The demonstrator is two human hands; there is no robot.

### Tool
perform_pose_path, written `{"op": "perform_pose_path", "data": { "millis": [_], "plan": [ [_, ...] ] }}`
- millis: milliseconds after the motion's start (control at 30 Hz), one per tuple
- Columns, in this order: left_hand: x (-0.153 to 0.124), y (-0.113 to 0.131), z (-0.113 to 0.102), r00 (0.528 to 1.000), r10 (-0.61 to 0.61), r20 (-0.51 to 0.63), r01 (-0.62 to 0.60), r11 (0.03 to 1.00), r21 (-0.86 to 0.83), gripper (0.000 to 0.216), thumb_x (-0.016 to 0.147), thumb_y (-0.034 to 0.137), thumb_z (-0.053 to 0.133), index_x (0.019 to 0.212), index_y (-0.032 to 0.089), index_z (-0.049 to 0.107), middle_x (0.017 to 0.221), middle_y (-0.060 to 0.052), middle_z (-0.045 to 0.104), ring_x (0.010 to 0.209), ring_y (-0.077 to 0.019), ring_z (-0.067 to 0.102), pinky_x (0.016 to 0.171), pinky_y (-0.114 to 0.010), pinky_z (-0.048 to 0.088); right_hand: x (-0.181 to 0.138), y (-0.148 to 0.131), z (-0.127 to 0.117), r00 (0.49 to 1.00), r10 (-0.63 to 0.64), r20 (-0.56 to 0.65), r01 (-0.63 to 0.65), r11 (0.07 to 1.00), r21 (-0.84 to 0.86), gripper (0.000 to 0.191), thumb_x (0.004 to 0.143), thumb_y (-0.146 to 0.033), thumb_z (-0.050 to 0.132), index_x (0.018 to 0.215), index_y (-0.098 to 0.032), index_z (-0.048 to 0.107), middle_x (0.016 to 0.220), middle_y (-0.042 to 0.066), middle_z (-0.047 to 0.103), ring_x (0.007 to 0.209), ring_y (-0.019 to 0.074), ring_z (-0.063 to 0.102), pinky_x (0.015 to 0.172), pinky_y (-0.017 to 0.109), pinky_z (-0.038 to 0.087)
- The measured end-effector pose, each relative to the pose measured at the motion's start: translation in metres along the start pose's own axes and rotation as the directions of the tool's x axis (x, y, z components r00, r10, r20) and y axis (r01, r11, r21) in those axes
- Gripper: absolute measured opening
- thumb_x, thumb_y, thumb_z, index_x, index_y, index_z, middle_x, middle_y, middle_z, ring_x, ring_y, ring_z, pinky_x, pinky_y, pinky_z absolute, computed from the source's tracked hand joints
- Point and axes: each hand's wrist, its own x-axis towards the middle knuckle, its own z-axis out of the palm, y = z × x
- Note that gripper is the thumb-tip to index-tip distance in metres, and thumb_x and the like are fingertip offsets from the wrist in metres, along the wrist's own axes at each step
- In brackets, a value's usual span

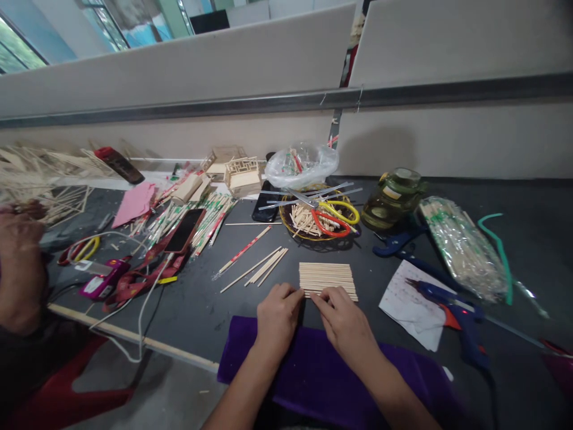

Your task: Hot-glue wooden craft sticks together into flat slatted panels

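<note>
A flat row of pale wooden sticks, laid side by side, rests on the dark table in front of me. At its near left corner, my left hand pinches the edge with curled fingers. My right hand has its fingers closed on the same near edge, slightly further right. The exact stick under the fingertips is partly hidden. Several loose sticks lie to the left, beside a stick in a red printed wrapper. Under my wrists is a purple cloth.
A basket holds short stick pieces and scissors. On the right are a glue gun on white paper, blue pliers, a bottle and bagged sticks. Left lie a phone, cables and a co-worker's arm.
</note>
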Motion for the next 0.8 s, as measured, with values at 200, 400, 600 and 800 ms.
{"op": "perform_pose_path", "data": {
  "millis": [200, 400, 600, 800],
  "plan": [
    [0.0004, 0.0001, -0.0001, 1.000, -0.007, 0.012, 0.007, 1.000, 0.001, 0.024, 0.094, 0.022, 0.048, 0.101, 0.028, 0.069, 0.086, 0.000, 0.064, 0.080, -0.0123, 0.055, 0.063, -0.023, 0.037, -0.0001, 0.0007, 0.0017, 1.000, 0.002, -0.008, -0.002, 1.000, 0.001, 0.035, 0.089, -0.009, 0.045, 0.120, -0.018, 0.060, 0.094, 0.008, 0.057, 0.089, 0.0209, 0.052, 0.077, 0.033, 0.049],
    [0.0003, -0.0001, -0.0005, 1.000, -0.005, 0.020, 0.005, 1.000, 0.002, 0.024, 0.094, 0.022, 0.047, 0.103, 0.029, 0.069, 0.087, -0.001, 0.065, 0.081, -0.0129, 0.055, 0.064, -0.023, 0.038, -0.0003, 0.0012, 0.0034, 1.000, -0.003, -0.017, 0.002, 1.000, -0.016, 0.036, 0.089, -0.009, 0.044, 0.121, -0.018, 0.058, 0.095, 0.008, 0.057, 0.089, 0.0203, 0.053, 0.075, 0.031, 0.050],
    [-0.0007, -0.0016, 0.0019, 1.000, -0.001, 0.016, 0.001, 1.000, 0.008, 0.025, 0.094, 0.021, 0.047, 0.103, 0.029, 0.069, 0.088, -0.001, 0.065, 0.081, -0.0133, 0.055, 0.063, -0.023, 0.038, 0.0016, -0.0001, 0.0052, 1.000, -0.010, -0.026, 0.008, 0.995, -0.099, 0.037, 0.092, -0.012, 0.042, 0.126, -0.017, 0.054, 0.091, 0.008, 0.057, 0.082, 0.0186, 0.055, 0.066, 0.028, 0.048],
    [0.0012, 0.0012, -0.0011, 0.999, 0.032, 0.005, -0.032, 0.998, 0.060, 0.022, 0.094, 0.022, 0.047, 0.101, 0.026, 0.067, 0.091, -0.002, 0.066, 0.082, -0.0155, 0.055, 0.065, -0.025, 0.042, 0.0033, -0.0006, 0.0063, 1.000, -0.026, 0.012, 0.028, 0.985, -0.168, 0.038, 0.089, -0.008, 0.046, 0.125, -0.015, 0.054, 0.092, 0.008, 0.057, 0.082, 0.0192, 0.055, 0.064, 0.028, 0.047]
  ]
}}
